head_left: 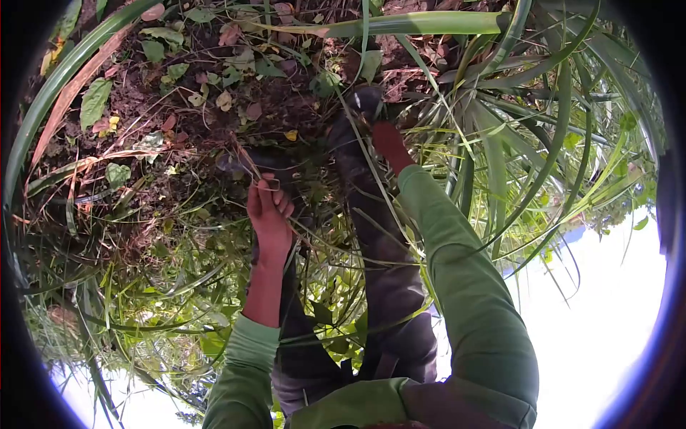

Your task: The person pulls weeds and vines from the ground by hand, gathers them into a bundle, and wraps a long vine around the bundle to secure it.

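My left hand (269, 204) is closed, with its fingers curled around thin grass stems (246, 161). Pale stalks stick out past the fingertips and trail below the hand. My right hand (389, 145) reaches low beside a dark boot (366, 101), close to the foot of a clump of long green leaves (493, 136). Shadow and leaf blades hide its fingers, so I cannot make out whether it grips anything. Both forearms come out of green sleeves (457, 264).
My dark trouser legs (386, 286) stand among tangled grass and weeds. Brown soil (200, 107) with fallen leaves lies ahead. A broad green blade (421, 24) crosses the top, and another long leaf (43, 100) arches on the left.
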Demonstrator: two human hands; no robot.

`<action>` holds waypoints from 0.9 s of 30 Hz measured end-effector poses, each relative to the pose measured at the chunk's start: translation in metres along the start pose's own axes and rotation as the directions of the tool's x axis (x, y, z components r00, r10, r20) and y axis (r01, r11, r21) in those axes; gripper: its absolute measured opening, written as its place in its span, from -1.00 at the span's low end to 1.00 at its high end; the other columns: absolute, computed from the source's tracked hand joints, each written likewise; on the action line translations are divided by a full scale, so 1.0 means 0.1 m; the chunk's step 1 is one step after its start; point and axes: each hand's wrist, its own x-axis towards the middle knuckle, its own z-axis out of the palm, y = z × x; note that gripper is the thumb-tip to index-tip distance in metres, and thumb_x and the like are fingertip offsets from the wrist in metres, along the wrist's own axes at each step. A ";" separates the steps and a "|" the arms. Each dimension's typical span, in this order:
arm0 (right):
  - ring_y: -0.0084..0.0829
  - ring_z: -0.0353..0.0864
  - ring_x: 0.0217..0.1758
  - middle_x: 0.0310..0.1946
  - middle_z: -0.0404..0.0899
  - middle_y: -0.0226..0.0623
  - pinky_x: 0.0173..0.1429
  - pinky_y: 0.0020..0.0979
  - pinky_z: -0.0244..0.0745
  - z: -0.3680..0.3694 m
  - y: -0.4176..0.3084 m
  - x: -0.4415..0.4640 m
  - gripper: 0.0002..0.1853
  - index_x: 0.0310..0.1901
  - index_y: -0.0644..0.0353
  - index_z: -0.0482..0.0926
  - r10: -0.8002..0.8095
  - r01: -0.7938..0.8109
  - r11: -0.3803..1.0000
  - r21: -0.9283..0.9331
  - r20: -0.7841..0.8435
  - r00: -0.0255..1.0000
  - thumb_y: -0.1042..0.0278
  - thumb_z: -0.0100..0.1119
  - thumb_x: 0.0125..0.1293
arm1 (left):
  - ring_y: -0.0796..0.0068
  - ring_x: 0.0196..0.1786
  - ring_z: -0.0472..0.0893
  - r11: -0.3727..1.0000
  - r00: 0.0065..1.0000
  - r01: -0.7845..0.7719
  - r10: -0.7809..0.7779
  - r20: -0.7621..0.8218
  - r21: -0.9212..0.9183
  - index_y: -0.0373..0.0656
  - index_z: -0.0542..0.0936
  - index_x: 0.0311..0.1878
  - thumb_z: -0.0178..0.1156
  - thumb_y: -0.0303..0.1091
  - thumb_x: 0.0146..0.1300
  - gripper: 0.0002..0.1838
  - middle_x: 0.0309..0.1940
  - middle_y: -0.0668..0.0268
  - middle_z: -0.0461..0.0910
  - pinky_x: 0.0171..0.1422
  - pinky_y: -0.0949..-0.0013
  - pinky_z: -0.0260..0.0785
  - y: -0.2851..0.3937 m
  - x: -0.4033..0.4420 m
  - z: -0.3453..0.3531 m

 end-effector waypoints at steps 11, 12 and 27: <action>0.08 0.68 -0.10 -0.08 0.56 0.16 -0.05 -0.04 0.67 0.62 -0.27 0.43 -0.72 -0.02 0.34 0.52 0.170 -0.161 0.985 0.057 -0.261 0.950 0.37 0.05 0.31 | 0.78 -0.53 0.14 0.997 0.998 0.017 -0.022 0.063 0.081 -0.08 0.44 0.01 -0.05 -0.15 0.58 -0.78 -0.54 0.57 0.18 -0.49 0.58 -0.01 0.24 0.14 -0.34; 0.10 0.68 -0.09 -0.04 0.54 0.18 -0.06 -0.04 0.67 0.63 -0.31 0.41 -0.70 0.01 0.35 0.50 0.314 -0.269 0.945 0.188 -0.279 0.908 0.36 0.05 0.32 | 0.78 -0.53 0.14 0.995 0.998 0.028 -0.032 0.051 0.091 -0.08 0.44 0.01 -0.05 -0.15 0.58 -0.78 -0.54 0.57 0.18 -0.49 0.58 -0.01 0.24 0.11 -0.36; 0.03 0.70 -0.01 -0.22 0.70 0.04 0.01 0.03 0.63 0.72 -0.31 0.24 -0.80 -0.28 0.24 0.69 0.223 -0.214 0.971 0.106 -0.078 0.972 0.30 0.16 0.24 | 0.80 -0.53 0.14 0.995 0.992 -0.030 0.019 0.122 0.091 -0.08 0.46 0.01 -0.04 -0.16 0.58 -0.78 -0.52 0.57 0.20 -0.50 0.61 -0.02 0.19 0.07 -0.28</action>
